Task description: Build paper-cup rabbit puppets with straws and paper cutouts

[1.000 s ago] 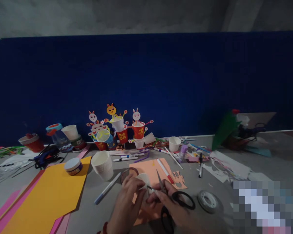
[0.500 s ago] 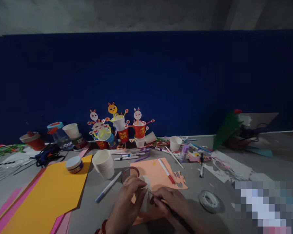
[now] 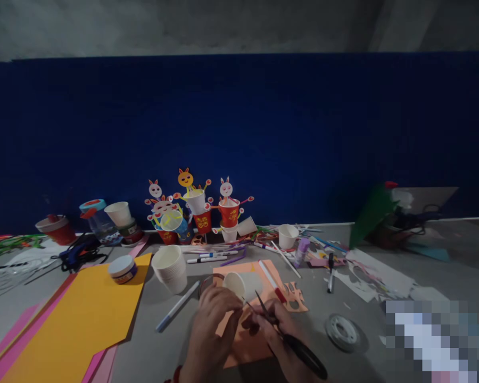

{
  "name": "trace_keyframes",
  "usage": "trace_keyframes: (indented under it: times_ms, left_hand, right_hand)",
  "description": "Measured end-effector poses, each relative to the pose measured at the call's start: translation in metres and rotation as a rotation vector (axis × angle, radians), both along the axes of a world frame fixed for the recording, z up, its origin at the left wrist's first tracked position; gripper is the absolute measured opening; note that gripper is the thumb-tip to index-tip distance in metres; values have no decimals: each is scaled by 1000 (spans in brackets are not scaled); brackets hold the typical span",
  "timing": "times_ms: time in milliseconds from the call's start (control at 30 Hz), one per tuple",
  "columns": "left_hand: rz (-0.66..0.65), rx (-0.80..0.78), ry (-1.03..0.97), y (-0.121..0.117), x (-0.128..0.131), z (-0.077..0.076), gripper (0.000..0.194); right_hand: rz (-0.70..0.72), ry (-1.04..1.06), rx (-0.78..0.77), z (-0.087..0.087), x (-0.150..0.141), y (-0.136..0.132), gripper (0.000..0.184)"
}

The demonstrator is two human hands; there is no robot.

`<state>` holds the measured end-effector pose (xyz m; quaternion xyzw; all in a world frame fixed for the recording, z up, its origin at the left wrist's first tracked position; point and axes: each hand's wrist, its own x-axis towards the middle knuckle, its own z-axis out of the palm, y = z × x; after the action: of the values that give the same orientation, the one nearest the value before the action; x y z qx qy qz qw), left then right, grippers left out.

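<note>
My right hand (image 3: pixel 278 331) grips a pair of scissors (image 3: pixel 301 354) with dark handles. Their thin blades are parted and point up and to the left. Facing them is my left hand (image 3: pixel 213 327), its fingers curled and pinched together; whatever is between the fingertips is too small to make out. Just beyond both hands a white paper cup (image 3: pixel 253 285) lies on its side, its mouth turned left. Under it is a peach paper sheet (image 3: pixel 247 346). A brown tape roll (image 3: pixel 205 287) is partly hidden behind my left hand.
Stacked white paper cups (image 3: pixel 170 270) and a blue-capped marker (image 3: pixel 178 307) are at left, beside yellow card (image 3: pixel 91 314) with a jar (image 3: pixel 122 269). A clear tape roll (image 3: pixel 342 332) lies right. Decorated red cups (image 3: pixel 229 214), pens and a glue stick (image 3: pixel 302 251) line the back.
The scissors have opened and swung up, away from my left fingertips. The white cup now shows on its side beyond my hands. Both hands have shifted slightly.
</note>
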<state>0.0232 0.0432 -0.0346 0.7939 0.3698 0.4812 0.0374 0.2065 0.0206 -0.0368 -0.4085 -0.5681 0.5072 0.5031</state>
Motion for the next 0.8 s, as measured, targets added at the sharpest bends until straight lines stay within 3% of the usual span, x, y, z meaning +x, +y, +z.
trace_keyframes:
  times_ms: [100, 267, 467, 700, 800]
  left_hand:
    - [16, -27, -18, -1, 3, 5, 16]
    - [-5, -96, -86, -4, 6, 4, 14]
    - [-40, -314, -252, -6, 7, -5, 6]
    - [-115, -634, -486, -4, 12, -12, 29]
    - [-80, -649, -513, -4, 13, -12, 29]
  right_hand:
    - [-10, -72, 47, 4, 0, -2, 37]
    - [2, 13, 27, -1, -1, -1, 37]
    - [29, 24, 18, -6, 1, 1, 37]
    - [-48, -103, 17, 6, -4, -6, 40]
    - [-66, -152, 37, 5, -5, -6, 42]
